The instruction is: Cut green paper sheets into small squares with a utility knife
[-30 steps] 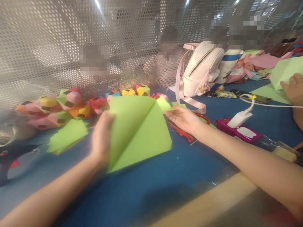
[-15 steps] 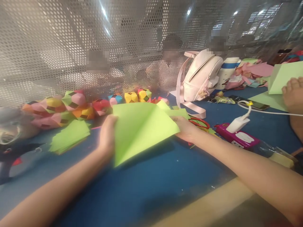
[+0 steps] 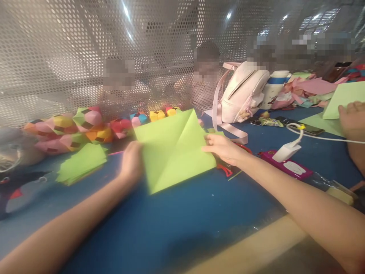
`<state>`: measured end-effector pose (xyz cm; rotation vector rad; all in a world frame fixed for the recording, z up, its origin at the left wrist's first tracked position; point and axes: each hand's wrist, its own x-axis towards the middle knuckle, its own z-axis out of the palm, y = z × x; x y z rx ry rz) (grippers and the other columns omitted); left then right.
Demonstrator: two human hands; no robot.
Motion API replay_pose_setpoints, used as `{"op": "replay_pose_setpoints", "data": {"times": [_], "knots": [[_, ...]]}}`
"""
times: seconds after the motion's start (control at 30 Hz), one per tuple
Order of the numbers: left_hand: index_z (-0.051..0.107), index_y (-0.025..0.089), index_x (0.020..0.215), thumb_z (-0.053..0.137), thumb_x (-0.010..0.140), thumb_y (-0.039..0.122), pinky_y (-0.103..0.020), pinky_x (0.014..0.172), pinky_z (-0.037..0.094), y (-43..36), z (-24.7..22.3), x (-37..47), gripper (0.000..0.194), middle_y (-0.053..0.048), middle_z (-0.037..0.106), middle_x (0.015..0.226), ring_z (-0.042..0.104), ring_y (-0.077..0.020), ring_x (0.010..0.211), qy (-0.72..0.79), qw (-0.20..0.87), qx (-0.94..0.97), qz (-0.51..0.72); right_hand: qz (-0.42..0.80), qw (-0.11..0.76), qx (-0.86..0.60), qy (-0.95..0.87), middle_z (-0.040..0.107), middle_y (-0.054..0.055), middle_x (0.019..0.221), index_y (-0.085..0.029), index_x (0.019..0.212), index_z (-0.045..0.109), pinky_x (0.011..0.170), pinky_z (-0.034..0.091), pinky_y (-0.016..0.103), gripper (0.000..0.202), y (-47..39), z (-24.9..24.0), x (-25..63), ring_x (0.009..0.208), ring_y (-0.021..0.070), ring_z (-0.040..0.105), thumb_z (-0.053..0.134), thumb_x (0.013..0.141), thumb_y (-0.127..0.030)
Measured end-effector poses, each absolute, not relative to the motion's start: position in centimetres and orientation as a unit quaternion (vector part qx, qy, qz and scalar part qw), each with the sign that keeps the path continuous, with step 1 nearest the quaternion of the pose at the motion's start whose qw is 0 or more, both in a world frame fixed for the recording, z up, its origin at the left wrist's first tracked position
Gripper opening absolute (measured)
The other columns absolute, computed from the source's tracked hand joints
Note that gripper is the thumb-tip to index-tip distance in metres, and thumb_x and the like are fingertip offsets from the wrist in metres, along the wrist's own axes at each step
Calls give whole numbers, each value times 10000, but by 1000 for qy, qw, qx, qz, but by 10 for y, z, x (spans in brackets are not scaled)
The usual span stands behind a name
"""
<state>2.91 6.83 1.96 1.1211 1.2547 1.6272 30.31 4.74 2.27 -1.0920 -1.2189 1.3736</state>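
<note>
A light green sheet of paper (image 3: 173, 152) with crossing crease lines is held up, tilted, above the blue table (image 3: 137, 232). My left hand (image 3: 132, 161) is closed on its left edge; the fingers are partly hidden behind the sheet and blurred. At the right edge, my right hand (image 3: 222, 147) pinches the paper, thumb and fingers close together. Left of my left hand lies a loose stack of green paper pieces (image 3: 82, 163). Scissors with red handles (image 3: 225, 169) lie partly covered beneath my right hand.
Colourful folded-paper balls (image 3: 88, 120) line the back beside a perforated metal screen (image 3: 159, 53). A pale pink backpack (image 3: 243, 91), cup (image 3: 275, 89), paper scraps (image 3: 310, 87), and purple power strip (image 3: 285, 163) with a white plug stand right. Another person's hand (image 3: 353, 114) holds green paper at far right.
The green sheet has opened flatter and turned, its top corner now higher. My right hand has shifted slightly up and left along the paper's edge, with its fingers now showing in front.
</note>
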Motion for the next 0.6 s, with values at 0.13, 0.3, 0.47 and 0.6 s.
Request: {"op": "replay_pose_setpoints", "data": {"times": [0.13, 0.3, 0.47, 0.6], "knots": [[534, 186, 687, 608, 707, 279, -306, 645, 451, 76, 8, 24, 121, -12, 581, 717, 554, -191, 736, 495, 388, 479, 612, 537, 484, -459, -516, 731, 35, 807, -167, 933, 651, 676, 560, 304, 320, 52, 26, 313, 721, 171, 680, 730, 631, -94], [552, 184, 719, 639, 710, 320, -312, 616, 434, 76, 1, 21, 163, -19, 599, 711, 567, -198, 718, 508, 400, 498, 577, 486, 435, -481, -585, 718, 17, 758, -180, 793, 665, 664, 533, 291, 183, 54, 20, 315, 736, 178, 672, 714, 631, -109], [561, 187, 752, 693, 670, 343, -281, 568, 421, 76, 1, 25, 220, 15, 544, 615, 539, -154, 590, 505, 466, 479, 546, 488, 439, -471, -589, 726, 13, 799, -191, 781, 679, 686, 538, 311, 172, 54, 21, 317, 737, 182, 666, 724, 626, -134], [568, 183, 758, 720, 649, 326, -269, 560, 413, 72, 1, 26, 235, 23, 538, 609, 536, -143, 572, 501, 487, 483, 527, 557, 505, -423, -506, 745, 33, 865, -196, 872, 683, 708, 550, 324, 194, 52, 23, 312, 732, 182, 680, 723, 682, -202]]}}
